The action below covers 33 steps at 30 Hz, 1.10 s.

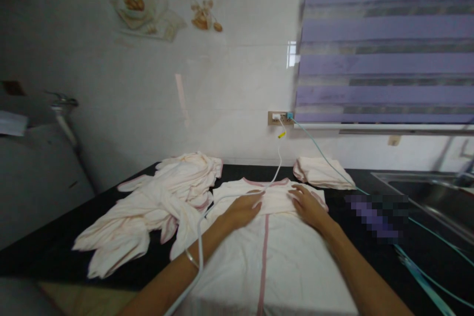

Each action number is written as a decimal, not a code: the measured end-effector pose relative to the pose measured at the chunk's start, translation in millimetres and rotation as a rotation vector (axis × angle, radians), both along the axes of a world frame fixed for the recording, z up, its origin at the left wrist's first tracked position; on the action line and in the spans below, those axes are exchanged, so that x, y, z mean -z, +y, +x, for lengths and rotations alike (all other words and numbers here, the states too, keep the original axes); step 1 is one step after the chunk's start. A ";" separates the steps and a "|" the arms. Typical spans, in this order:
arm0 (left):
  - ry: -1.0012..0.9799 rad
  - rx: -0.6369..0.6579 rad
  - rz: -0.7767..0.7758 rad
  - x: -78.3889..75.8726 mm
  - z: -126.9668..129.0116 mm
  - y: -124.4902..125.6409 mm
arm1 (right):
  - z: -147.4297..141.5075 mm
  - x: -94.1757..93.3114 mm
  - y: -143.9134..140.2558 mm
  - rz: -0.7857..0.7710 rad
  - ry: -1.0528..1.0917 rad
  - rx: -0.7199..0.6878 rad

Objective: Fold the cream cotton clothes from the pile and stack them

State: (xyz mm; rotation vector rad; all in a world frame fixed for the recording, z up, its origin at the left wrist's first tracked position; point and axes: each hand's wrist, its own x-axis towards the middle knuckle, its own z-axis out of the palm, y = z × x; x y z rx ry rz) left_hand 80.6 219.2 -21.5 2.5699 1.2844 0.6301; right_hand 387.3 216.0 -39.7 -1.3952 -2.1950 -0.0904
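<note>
A cream garment (296, 252) with pink trim lies spread on the black counter, its pink neckline toward the wall and a pink strip running down its middle. My left hand (242, 210) rests on the upper part of this garment, fingers apart and stretched toward the center. Opposite it, my right hand (307, 205) lies on the cloth with fingers spread. Between the hands the fabric shows a horizontal fold edge. A white cable (225, 196) passes over the garment and along my left forearm. The garment's near end runs out of the picture.
Left of the garment lies a loose heap of similar cream clothes (177, 192). A folded cream garment (322, 173) sits at the back right. A teal cord (318, 145) runs from the wall outlet (280, 118) across the counter (48, 252), near a sink (429, 192) and a pixelated purple patch.
</note>
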 end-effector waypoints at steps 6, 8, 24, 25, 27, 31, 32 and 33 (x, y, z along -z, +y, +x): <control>0.086 -0.204 -0.048 8.0 23.2 6.4 | 1.7 3.4 -12.6 -0.168 -0.092 0.222; 0.129 -0.220 -0.051 14.0 25.8 7.9 | 6.7 3.8 -22.1 -0.237 -0.087 0.330; 0.274 -0.325 0.033 25.5 30.6 -3.5 | 3.9 -10.1 -34.1 0.015 0.063 0.527; 0.277 -0.332 0.028 25.5 31.2 -5.5 | -0.8 -12.5 -32.8 0.116 0.109 0.505; 0.279 -0.345 0.025 25.3 33.0 -9.1 | -9.4 -14.6 -30.0 0.222 0.165 0.386; 0.241 -0.380 0.111 24.7 36.5 -16.7 | -17.3 -4.7 -26.0 0.151 0.077 0.298; 0.224 -0.391 0.158 24.6 36.2 -18.9 | -16.7 -0.3 -25.3 0.104 0.021 0.327; 0.212 -0.394 0.208 24.4 34.8 -21.0 | -15.4 4.2 -24.7 0.052 -0.039 0.361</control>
